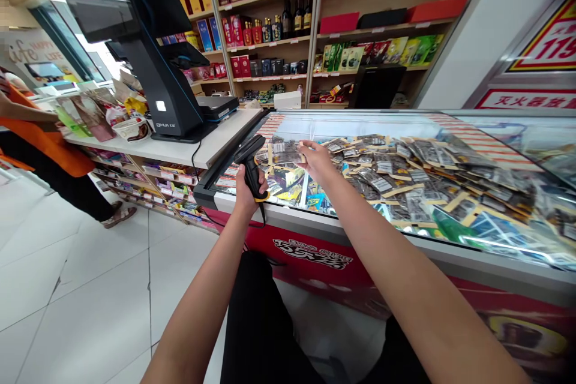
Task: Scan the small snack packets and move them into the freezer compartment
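My left hand [250,188] is wrapped around the grip of a black barcode scanner [252,171] with yellow trim, its head tilted up toward the right. A cord hangs from the base of its handle. Just to the right, my right hand [317,162] pinches the edge of a small clear packet [284,151] with a printed label and dark contents. The packet is held over the glass top of a chest freezer [315,219], close in front of the scanner's head. Many similar packets [382,174] lie spread and heaped to the right of my right hand.
A checkout screen on a stand [157,72] occupies the white counter [193,153] at left, beside bagged goods. A person in an orange apron [49,138] stands further left. Shelves [270,42] of boxes and bottles line the back. Red signs [531,99] hang at right.
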`<state>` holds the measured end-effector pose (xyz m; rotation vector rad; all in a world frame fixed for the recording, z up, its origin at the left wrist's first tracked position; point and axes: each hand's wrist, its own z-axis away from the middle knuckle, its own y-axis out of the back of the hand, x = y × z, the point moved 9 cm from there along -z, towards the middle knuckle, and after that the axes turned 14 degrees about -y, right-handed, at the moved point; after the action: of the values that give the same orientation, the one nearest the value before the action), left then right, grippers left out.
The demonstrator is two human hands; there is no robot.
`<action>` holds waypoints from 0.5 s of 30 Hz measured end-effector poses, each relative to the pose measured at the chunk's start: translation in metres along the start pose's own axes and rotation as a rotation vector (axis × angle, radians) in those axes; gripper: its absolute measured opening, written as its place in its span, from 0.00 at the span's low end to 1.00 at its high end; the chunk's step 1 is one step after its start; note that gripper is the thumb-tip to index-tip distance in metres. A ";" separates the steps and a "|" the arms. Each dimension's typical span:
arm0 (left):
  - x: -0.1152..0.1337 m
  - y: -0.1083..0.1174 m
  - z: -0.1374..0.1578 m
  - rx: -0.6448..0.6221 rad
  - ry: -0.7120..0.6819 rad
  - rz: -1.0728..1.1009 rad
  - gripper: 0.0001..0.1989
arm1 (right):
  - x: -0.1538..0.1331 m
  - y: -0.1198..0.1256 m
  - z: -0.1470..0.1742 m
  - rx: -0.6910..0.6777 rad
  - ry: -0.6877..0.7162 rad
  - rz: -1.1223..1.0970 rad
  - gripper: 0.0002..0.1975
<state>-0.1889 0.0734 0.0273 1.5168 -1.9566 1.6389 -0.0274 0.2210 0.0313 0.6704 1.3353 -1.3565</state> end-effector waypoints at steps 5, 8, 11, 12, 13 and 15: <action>-0.005 0.001 -0.001 -0.004 0.042 0.033 0.27 | 0.002 -0.035 -0.019 0.002 -0.025 -0.002 0.17; -0.005 0.000 -0.001 -0.013 0.045 0.036 0.26 | -0.004 -0.040 -0.021 0.030 0.030 0.063 0.14; -0.005 -0.002 -0.001 -0.043 0.044 0.009 0.25 | -0.029 -0.031 -0.007 0.090 0.275 0.404 0.06; -0.005 -0.003 0.000 -0.055 0.052 0.004 0.25 | -0.039 -0.027 0.000 0.127 0.379 0.585 0.03; -0.006 -0.004 0.000 -0.064 0.065 0.000 0.25 | -0.049 -0.021 0.005 0.178 0.467 0.775 0.01; -0.009 -0.006 0.002 -0.080 0.094 -0.002 0.25 | -0.063 0.000 0.007 0.319 0.531 1.079 0.08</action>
<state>-0.1793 0.0779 0.0244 1.3866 -1.9464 1.5808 -0.0081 0.2325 0.0903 1.7425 0.8574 -0.4921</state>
